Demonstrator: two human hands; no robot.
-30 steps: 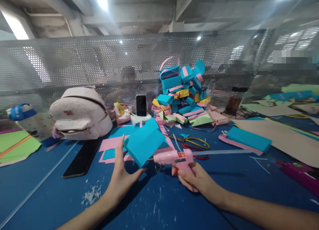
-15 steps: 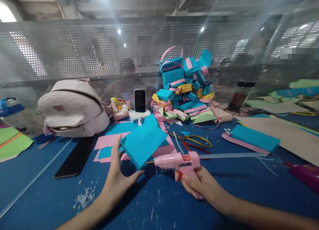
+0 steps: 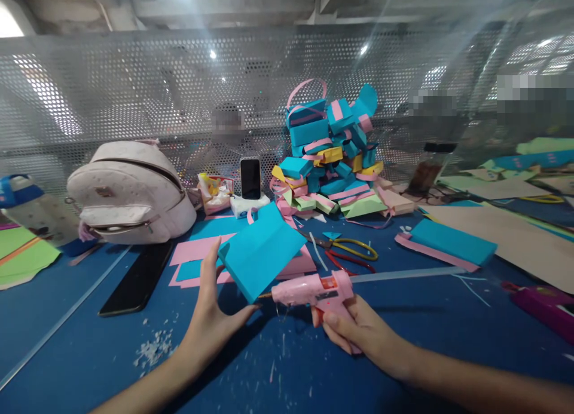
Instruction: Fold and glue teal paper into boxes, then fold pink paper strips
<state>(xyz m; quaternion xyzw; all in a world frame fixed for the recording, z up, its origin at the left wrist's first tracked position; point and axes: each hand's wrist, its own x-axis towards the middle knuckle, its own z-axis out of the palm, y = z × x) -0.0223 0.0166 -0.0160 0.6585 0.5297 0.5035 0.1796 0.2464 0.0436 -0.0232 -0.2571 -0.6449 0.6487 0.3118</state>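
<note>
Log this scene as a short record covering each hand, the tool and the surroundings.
Left hand: holding a folded blue paper piece
Right hand: gripping a pink glue gun by its handle
Nozzle: at the paper piece's lower corner; contact unclear
Glue stick: protruding from the gun's back
Sheets: pink and blue, beyond the paper piece
Scissors: red and yellow handles
Farther back: paper pile, pale backpack

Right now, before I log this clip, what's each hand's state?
Left hand: holding the blue folded paper in a wide grip.
Right hand: closed around the pink glue gun.
</note>
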